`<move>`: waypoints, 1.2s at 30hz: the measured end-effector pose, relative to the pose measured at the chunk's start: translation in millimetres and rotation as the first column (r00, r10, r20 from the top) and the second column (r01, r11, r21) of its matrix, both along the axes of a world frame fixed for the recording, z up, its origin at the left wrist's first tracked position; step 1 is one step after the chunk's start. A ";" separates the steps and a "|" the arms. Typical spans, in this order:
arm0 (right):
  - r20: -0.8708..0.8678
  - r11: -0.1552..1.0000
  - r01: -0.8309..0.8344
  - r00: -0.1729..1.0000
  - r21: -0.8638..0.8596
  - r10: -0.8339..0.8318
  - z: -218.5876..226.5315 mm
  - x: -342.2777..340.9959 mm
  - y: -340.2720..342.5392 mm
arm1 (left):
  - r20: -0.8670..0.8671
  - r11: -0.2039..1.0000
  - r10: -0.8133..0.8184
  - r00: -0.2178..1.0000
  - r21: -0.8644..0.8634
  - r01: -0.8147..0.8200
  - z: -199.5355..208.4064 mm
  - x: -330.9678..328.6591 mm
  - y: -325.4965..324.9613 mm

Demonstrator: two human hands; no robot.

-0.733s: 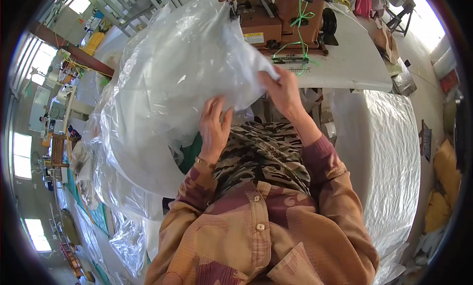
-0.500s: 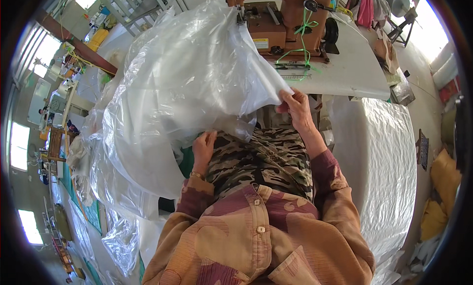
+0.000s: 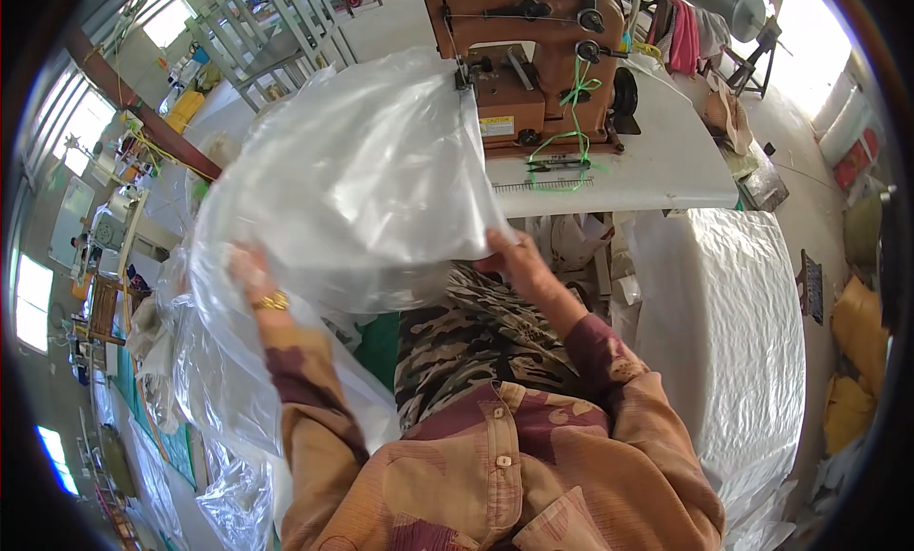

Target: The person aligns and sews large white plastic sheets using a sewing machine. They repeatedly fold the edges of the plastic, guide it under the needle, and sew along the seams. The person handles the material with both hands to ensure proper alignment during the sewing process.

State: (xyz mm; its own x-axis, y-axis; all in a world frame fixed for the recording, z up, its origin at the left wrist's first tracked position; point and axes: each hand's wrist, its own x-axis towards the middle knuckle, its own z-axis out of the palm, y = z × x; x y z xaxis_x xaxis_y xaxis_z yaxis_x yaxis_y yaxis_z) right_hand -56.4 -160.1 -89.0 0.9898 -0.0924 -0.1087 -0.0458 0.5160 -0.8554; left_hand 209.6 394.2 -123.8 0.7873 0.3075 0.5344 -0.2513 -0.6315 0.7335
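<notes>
A large sheet of clear plastic film spreads from the needle area of the brown sewing machine down over my lap. Its right edge runs under the presser foot. My right hand pinches the near right corner of the film, below the table edge. Out to the left, my left hand lies against the film's left part; its fingers are smeared by motion. A pair of thread snips with green string lies on the table in front of the machine.
The white sewing table reaches to the right of the machine. A tall stack of folded plastic film stands by my right side. More crumpled film hangs at lower left. A grey metal rack stands behind the film.
My left hand has moved left and outward from my lap onto the film. My right hand has come nearer and to the left, still pinching the corner. The film now lies flatter and more spread.
</notes>
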 end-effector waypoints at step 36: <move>-0.130 0.954 0.033 0.989 -0.299 -0.074 -29.2 8.3 -41.9 | -0.104 0.631 -0.519 0.849 0.623 0.462 88.7 -72.3 -323.5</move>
State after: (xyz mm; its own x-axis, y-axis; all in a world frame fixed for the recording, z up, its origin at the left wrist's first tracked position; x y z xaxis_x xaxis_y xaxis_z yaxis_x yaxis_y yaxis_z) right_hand -48.0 -202.0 -118.2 0.9598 -0.1935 -0.2034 -0.1532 0.2461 -0.9571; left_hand 137.3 70.7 -35.1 0.6723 -0.5227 0.5242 -0.6942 -0.6911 0.2011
